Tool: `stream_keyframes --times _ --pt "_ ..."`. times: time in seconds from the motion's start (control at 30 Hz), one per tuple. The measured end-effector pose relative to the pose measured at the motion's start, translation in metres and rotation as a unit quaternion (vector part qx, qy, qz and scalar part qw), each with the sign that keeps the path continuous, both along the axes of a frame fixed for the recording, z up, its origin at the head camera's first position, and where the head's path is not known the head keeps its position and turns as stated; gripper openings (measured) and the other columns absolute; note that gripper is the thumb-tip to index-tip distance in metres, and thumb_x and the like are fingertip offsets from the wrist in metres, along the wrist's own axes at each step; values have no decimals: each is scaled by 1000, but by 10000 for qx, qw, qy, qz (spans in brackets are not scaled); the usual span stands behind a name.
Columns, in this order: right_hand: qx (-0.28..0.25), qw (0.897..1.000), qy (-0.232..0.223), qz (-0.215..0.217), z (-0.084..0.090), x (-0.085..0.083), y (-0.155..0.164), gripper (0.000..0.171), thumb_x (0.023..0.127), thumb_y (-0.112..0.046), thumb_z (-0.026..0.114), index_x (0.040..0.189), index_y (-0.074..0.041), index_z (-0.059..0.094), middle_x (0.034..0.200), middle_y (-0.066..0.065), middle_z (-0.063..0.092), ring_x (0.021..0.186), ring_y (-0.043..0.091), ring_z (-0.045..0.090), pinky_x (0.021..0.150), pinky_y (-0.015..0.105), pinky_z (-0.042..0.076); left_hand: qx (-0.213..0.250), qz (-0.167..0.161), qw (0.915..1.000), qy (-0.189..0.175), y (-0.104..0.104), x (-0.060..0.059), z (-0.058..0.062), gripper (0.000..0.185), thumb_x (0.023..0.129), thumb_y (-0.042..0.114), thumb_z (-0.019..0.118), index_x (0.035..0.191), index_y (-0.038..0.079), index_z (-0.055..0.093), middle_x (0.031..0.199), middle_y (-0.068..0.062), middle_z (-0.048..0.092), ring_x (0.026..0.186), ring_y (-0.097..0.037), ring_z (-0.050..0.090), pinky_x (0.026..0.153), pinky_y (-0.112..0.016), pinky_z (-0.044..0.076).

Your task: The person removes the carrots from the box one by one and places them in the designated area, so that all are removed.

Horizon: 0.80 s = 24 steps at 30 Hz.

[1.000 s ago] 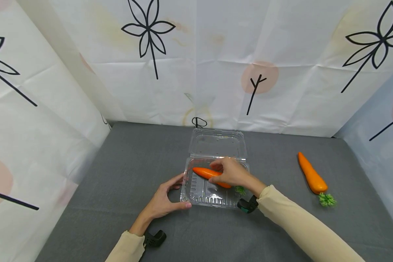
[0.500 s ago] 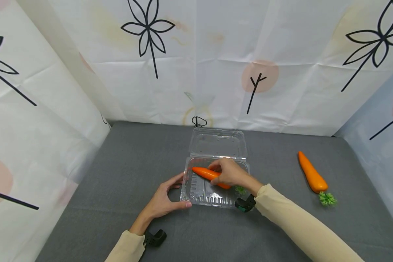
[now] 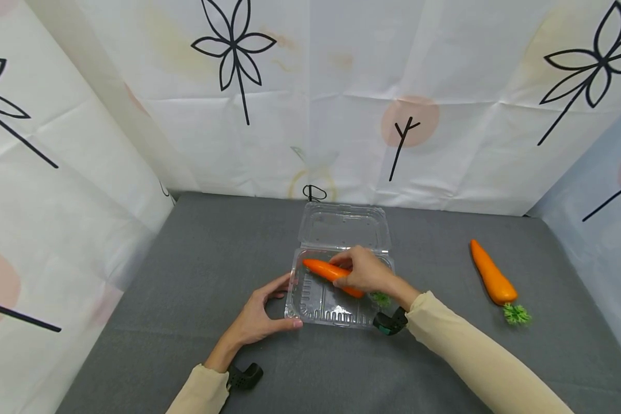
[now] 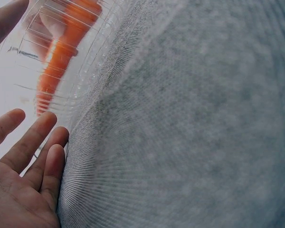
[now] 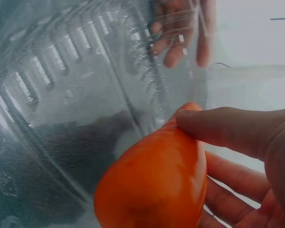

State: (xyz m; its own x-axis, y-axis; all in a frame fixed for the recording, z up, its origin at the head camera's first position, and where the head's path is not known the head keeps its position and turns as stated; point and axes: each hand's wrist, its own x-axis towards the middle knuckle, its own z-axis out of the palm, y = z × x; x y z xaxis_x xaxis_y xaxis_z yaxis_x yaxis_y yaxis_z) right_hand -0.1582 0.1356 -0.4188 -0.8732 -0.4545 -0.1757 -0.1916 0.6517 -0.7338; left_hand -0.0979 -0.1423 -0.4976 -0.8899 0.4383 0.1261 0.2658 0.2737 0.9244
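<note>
- Nearest: cream sleeves at the bottom of the head view, a small dark wrist camera strapped by the left cuff and another by the right.
- Left hand cupped around the near-left corner of the clear plastic box; thumb along the front rim, fingers relaxed and nearly straight against the side wall, bracing without clamping.
- Right hand lowered over the box tray, thumb and fingers curled round the carrot, gripping its thick middle.
- Carrot held slantwise inside the tray outline, tip toward the far-left corner, green top near the right edge; from the right wrist view, seemingly hanging just above the ribbed floor rather than lying on it, though contact cannot be told for certain.
- Hinged lid standing open behind the tray, leaning back toward the wall.
- Second carrot lying on the grey table well apart to the right, untouched.
- Farthest: white curtain with black flower drawings.
- Judged progress: first carrot almost in but not yet released; second carrot and lid left to deal with.
</note>
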Motion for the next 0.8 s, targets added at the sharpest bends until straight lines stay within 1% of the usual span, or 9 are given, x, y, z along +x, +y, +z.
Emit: stream_keyframes --times 0.2,0.4,0.57,0.67,0.8 --pt "-352 9993 58 -91 14 2 4 44 82 -5 83 124 1 70 107 12 74 94 23 69 85 39 57 8 -17 9999 108 0 0 0 91 76 25 91 154 16 45 140 -4 59 126 -20 54 105 -36 45" --pt "-602 9979 54 -234 33 10 13 46 84 -8 82 128 0 68 111 13 73 98 25 70 85 41 57 52 -62 9998 178 0 0 1 91 76 23 91 154 14 44 140 -6 60 126 -20 54 105 -35 45" --pt "-794 9958 214 -412 46 16 24 44 87 -10 81 129 -1 68 113 14 72 98 27 70 82 41 58 83 -48 9999 136 0 0 1 91 76 23 91 154 12 45 140 -4 60 126 -20 54 104 -37 45" --pt "-944 9937 342 -494 52 18 33 45 88 -11 80 130 0 67 115 15 71 99 29 69 81 42 58 69 -37 9999 140 0 0 1 91 76 23 91 154 13 45 140 -3 60 126 -20 53 104 -37 45" --pt "-1219 9899 314 -650 57 22 48 47 89 -14 79 132 -1 66 118 16 70 104 31 68 80 40 58 76 -50 9998 173 0 0 0 91 76 23 90 154 14 45 140 -3 60 127 -20 53 104 -37 46"
